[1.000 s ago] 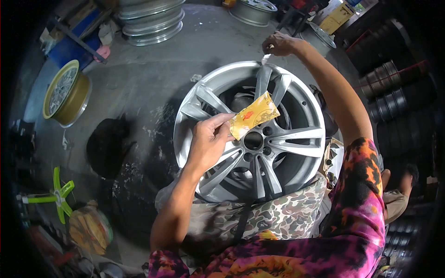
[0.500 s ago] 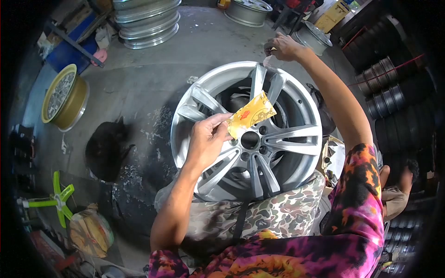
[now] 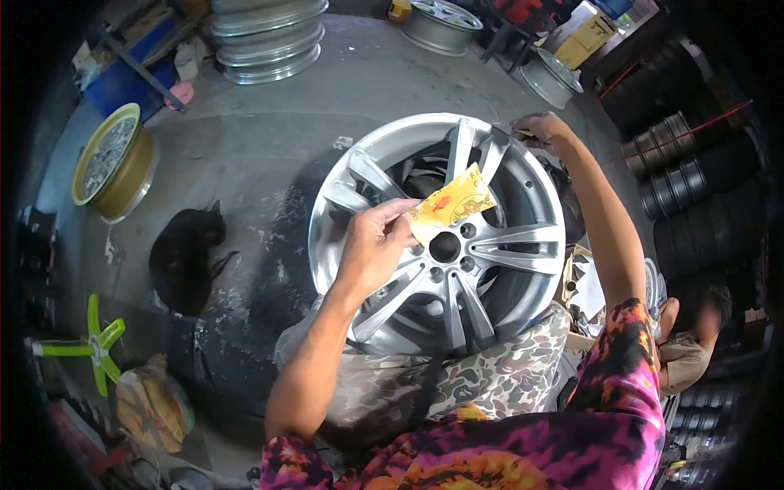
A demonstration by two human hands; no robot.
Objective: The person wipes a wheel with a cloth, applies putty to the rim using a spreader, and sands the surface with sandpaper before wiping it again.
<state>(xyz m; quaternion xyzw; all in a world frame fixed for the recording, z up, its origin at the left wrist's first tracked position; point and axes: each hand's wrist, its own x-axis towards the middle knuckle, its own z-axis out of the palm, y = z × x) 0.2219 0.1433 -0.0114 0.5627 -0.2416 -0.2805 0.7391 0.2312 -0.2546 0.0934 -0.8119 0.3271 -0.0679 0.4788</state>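
Note:
In my left hand is a small yellow printed sheet with a red mark, pinched at its left edge between thumb and fingers. It is held over the centre of a silver alloy wheel rim, whose paired spokes face up. My right hand is past the rim's far right edge, fingers curled together. A small yellowish bit shows at its fingertips, too small to name. Camouflage-patterned cloth covers my lap, up against the rim's near side.
A black cat lies on the floor at left, near a gold rim and a green spoked piece. Stacked rims stand at the back. Tyres line the right side, where another person sits. An open box is beside the rim.
My right hand has moved right and slightly nearer, from beyond the rim's top edge to its far right. The left hand keeps hold of the yellow sheet, almost in place.

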